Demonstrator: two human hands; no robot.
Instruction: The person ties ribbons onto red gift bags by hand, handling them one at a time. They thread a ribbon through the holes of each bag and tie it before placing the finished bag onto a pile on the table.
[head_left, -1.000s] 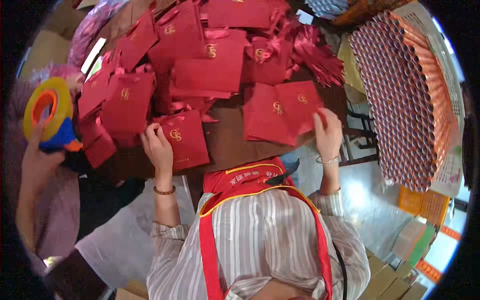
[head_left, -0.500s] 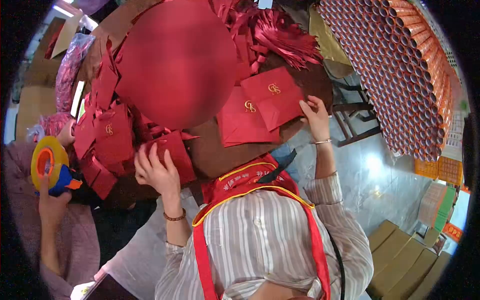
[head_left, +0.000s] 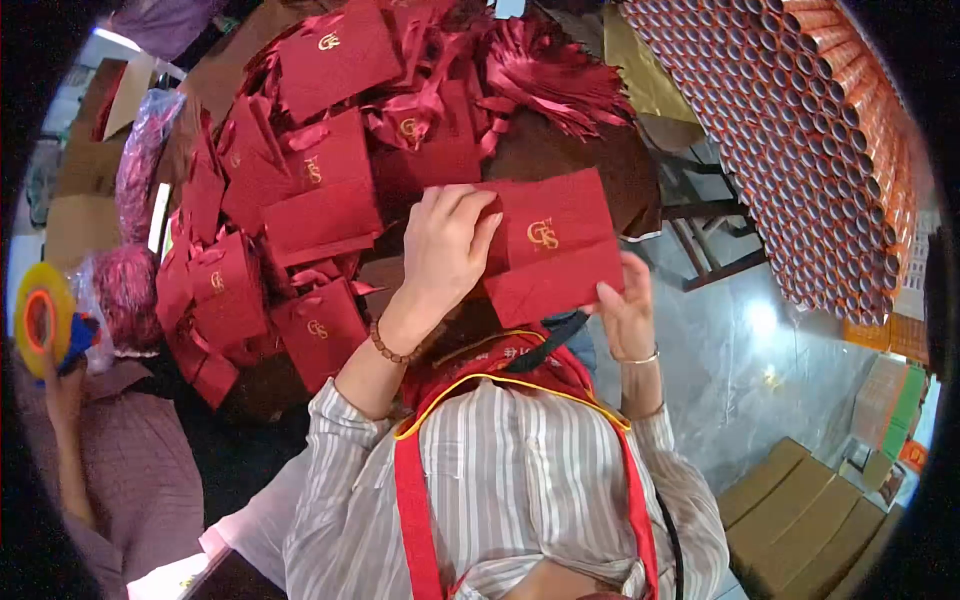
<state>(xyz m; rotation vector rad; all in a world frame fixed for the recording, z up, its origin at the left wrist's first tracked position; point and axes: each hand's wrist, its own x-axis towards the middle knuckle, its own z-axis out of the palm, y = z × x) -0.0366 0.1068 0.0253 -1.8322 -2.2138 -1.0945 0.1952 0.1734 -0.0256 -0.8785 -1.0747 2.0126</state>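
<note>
A red paper bag (head_left: 553, 236) with a gold monogram is held between my two hands in front of the apron. My left hand (head_left: 450, 238) grips its left edge with bent fingers. At the lower right side, my right hand (head_left: 628, 308) pinches the edge between thumb and fingers. Left of my hands lies a pile of similar red bags with ribbons, including one bag (head_left: 318, 325) near the table edge and another bag (head_left: 322, 175) further back. A bundle of red ribbons (head_left: 555, 75) fans out beyond the held bag.
On the left, another person's hand (head_left: 65, 385) holds a tape dispenser (head_left: 45, 320) with yellow tape. Plastic-wrapped red material (head_left: 128, 295) lies near it. Stacked orange-rimmed tubes (head_left: 790, 150) rise at the right, above cardboard boxes (head_left: 800, 505) on the floor. A dark table (head_left: 560, 155) carries the bags.
My left hand has moved right from the pile to the bag, which is now lifted between both hands. A large round red shape over the pile is gone. The tape dispenser moved left.
</note>
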